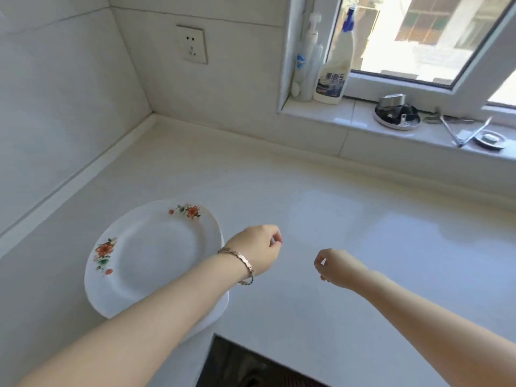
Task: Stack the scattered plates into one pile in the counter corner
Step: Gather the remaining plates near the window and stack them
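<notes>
A pile of white plates (150, 255) with red flower prints sits on the white counter (363, 247) at the left, short of the corner (156, 121). A second rim shows under the top plate at its lower right. My left forearm crosses over the pile, and my left hand (257, 247), with a bracelet on the wrist, hovers just right of the plates with fingers curled in and nothing held. My right hand (335, 268) hangs further right over bare counter, fingers loosely curled, also holding nothing.
Tiled walls meet at the far left, with a wall socket (192, 44). On the window sill stand a pump bottle (307, 65), a spray bottle (333, 71), a metal dish with tools (396, 115) and tongs (469, 132). A dark sink opening (251, 364) lies at the counter's near edge.
</notes>
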